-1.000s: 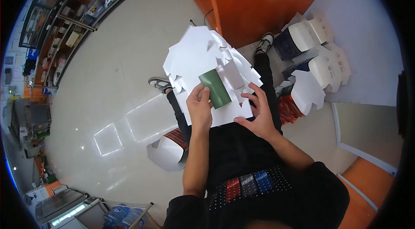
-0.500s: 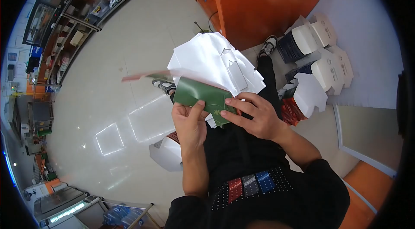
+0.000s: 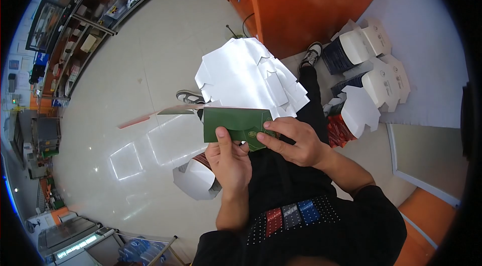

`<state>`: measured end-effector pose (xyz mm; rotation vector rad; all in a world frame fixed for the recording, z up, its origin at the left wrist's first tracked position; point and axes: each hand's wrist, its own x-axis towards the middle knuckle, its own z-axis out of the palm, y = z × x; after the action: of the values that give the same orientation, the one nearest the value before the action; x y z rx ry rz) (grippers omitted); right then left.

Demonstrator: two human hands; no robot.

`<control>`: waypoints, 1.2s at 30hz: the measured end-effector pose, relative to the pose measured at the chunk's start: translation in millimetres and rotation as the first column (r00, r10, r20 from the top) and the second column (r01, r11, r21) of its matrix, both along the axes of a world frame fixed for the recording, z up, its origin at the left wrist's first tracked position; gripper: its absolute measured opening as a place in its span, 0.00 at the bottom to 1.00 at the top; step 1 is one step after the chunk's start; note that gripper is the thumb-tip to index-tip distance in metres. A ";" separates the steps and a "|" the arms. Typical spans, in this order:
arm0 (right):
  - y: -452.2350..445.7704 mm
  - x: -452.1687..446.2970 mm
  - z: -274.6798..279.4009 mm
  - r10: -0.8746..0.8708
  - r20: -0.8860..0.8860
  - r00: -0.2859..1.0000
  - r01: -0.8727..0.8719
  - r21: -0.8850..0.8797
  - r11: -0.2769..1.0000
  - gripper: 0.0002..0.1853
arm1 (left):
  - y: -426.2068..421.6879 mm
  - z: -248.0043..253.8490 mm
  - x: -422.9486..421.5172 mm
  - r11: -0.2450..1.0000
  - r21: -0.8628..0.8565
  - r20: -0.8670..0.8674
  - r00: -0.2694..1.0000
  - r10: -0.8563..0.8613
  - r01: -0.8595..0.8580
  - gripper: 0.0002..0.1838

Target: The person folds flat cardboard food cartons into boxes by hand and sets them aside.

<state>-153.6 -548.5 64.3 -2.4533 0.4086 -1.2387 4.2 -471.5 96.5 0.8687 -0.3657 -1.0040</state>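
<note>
A flat green folded card sleeve (image 3: 228, 120) with fine line patterns and a small round emblem is held in front of my body. My left hand (image 3: 228, 165) pinches its lower left part, thumb on top and fingers beneath. At its right end, my right hand (image 3: 298, 140) has two fingertips on the patterned face; its thumb is hidden. Just beyond the sleeve lies a pile of white die-cut paper blanks (image 3: 241, 75) with tabs. A thin reddish strip (image 3: 135, 121) and a greyish edge stick out left of the sleeve; what they belong to is unclear.
On the floor at right stand several open white boxes (image 3: 354, 47) packed with dark pieces, and one with red pieces (image 3: 342, 130). Another white box (image 3: 196, 180) sits at lower left of my legs. An orange cabinet (image 3: 306, 5) stands ahead, and shelves (image 3: 75, 50) line the far left.
The green sleeve has come slightly toward me and turned level. My left hand has moved down and right with it. The reddish strip at left has dropped lower.
</note>
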 end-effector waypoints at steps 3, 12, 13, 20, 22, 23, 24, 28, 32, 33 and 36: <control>6.4 -1.1 -9.4 -0.024 0.007 1.000 0.024 0.034 0.999 0.23 | 6.1 -7.6 -12.4 0.996 0.094 0.108 0.994 -0.023 0.013 0.20; 6.8 7.7 27.4 -0.184 0.092 0.979 0.153 0.274 0.949 0.23 | 9.4 -54.7 -31.6 0.997 0.062 0.816 0.577 -0.029 -0.038 0.14; 3.9 13.3 36.1 -0.224 0.161 0.961 0.175 0.270 0.947 0.24 | 5.3 -47.9 -39.4 0.995 0.071 0.796 0.605 -0.015 -0.068 0.11; -1.4 36.5 66.6 0.056 0.052 0.997 -0.057 0.016 0.998 0.16 | 4.0 -54.4 -40.8 0.999 0.029 0.958 0.285 -0.032 0.015 0.10; 2.1 38.1 68.2 0.085 0.017 0.996 -0.084 -0.050 0.995 0.14 | 6.4 -59.4 -34.0 0.997 0.074 0.926 0.372 -0.069 0.001 0.11; 4.0 39.3 63.7 0.098 0.029 0.995 -0.096 -0.071 0.993 0.14 | 8.9 -61.4 -31.0 0.995 0.100 0.901 0.424 -0.087 -0.009 0.11; 4.4 39.9 60.3 0.111 0.039 0.993 -0.108 -0.089 0.990 0.14 | 9.9 -64.1 -27.6 0.992 0.126 0.877 0.470 -0.105 -0.014 0.11; -0.3 30.1 49.0 0.103 0.010 0.995 -0.102 -0.091 0.991 0.13 | 17.6 -78.2 -15.5 0.981 0.192 0.768 0.625 -0.138 -0.019 0.12; -5.6 28.5 43.7 0.064 -0.020 0.998 -0.066 -0.100 0.993 0.13 | 23.5 -88.6 -7.6 0.972 0.235 0.719 0.678 -0.152 -0.030 0.13; -6.2 30.3 39.6 0.054 -0.025 0.998 -0.056 -0.093 0.994 0.13 | 24.8 -91.1 -6.3 0.970 0.239 0.720 0.676 -0.156 -0.031 0.13; -8.0 36.7 24.5 0.034 -0.029 0.999 -0.036 -0.057 0.998 0.14 | 28.8 -98.3 -6.5 0.966 0.255 0.741 0.649 -0.169 -0.040 0.14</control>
<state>-117.0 -556.5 88.8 -2.5179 0.3407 -1.2192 -2.3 -442.7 -1.9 1.5205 -1.0157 -0.7042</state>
